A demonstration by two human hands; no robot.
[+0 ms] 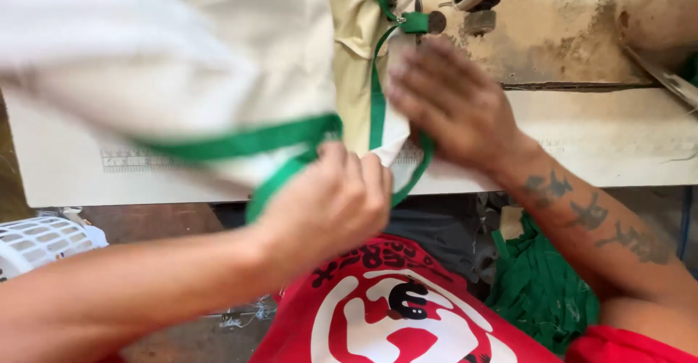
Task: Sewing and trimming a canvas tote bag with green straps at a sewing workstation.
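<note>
A cream cloth piece (218,57) with green binding tape (247,143) along its edge lies on the sewing machine table (603,137). My left hand (331,203) is closed on the cloth's edge and the green tape at the table's front edge. My right hand (451,105) lies flat on the cloth just in front of the presser foot (418,21), fingers spread and blurred. The green tape runs up under the presser foot. The left part of the cloth is lifted and blurred.
The sewing machine body (567,21), dusty beige, stands at the upper right. A pile of green tape scraps (538,290) lies by my right thigh. A white plastic basket (40,243) sits at the lower left. My red shirt (392,312) fills the bottom.
</note>
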